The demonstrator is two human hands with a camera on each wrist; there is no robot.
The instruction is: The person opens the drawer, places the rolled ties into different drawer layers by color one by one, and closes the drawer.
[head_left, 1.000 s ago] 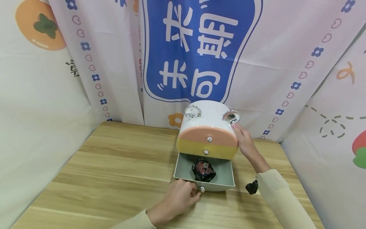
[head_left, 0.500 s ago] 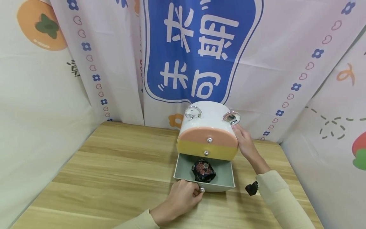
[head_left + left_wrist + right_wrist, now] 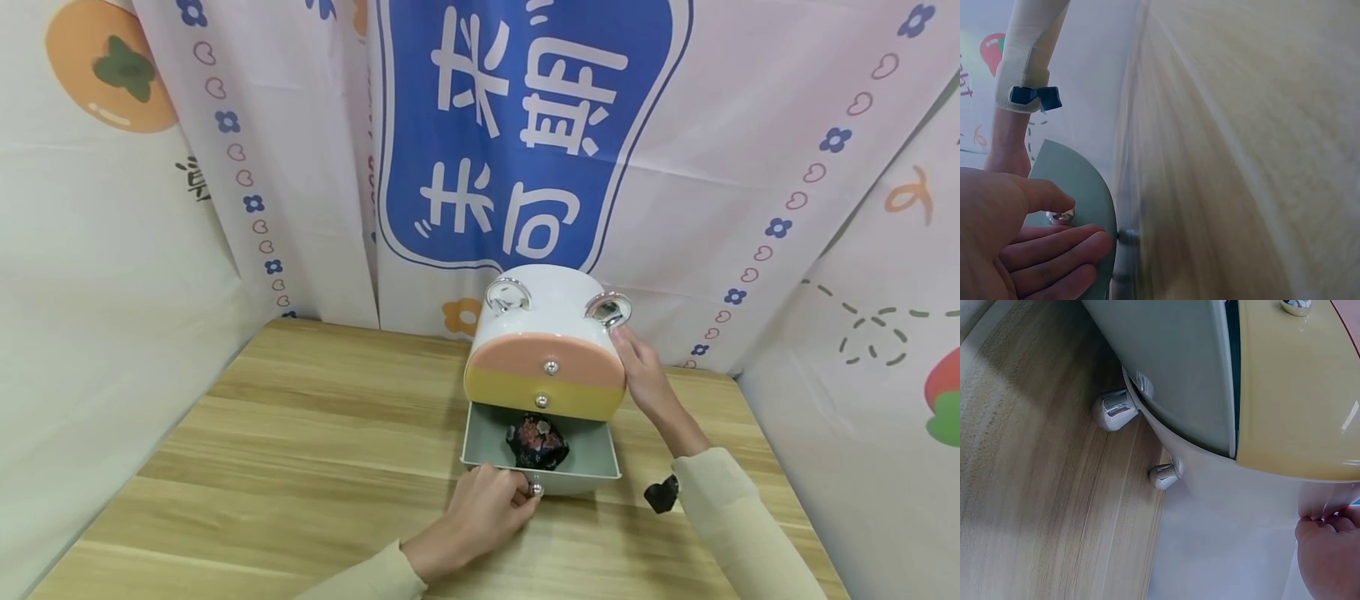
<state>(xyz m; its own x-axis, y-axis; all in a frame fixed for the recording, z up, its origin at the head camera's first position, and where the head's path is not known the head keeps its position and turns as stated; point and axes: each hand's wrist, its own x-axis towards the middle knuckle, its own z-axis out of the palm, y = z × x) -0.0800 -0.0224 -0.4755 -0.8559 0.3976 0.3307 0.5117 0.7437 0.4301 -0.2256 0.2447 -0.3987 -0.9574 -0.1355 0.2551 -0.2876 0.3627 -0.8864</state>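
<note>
A small storage cabinet (image 3: 545,298) with a white shell stands at the back of the table. Its pale green bottom drawer (image 3: 480,433) is pulled out, with a crumpled dark floral cloth item (image 3: 538,442) inside. My left hand (image 3: 487,504) pinches the silver knob (image 3: 1060,217) on that drawer front between thumb and fingers. On the cabinet's right side rests my right hand (image 3: 645,375), its thumb just under the right chrome ring (image 3: 609,308). Part of that hand is hidden in the head view; in the right wrist view its fingers touch the white shell.
Above the drawer are closed orange (image 3: 517,354) and yellow (image 3: 502,389) drawers with silver knobs. Chrome feet (image 3: 1115,410) lift the cabinet off the wooden table (image 3: 300,450). A printed curtain (image 3: 675,208) hangs right behind. A black piece (image 3: 662,493) sits at the right cuff.
The green drawer has slid slightly inward, with my left hand following on the knob. The floral cloth item has shifted a little inside it. My right hand stays in place.
</note>
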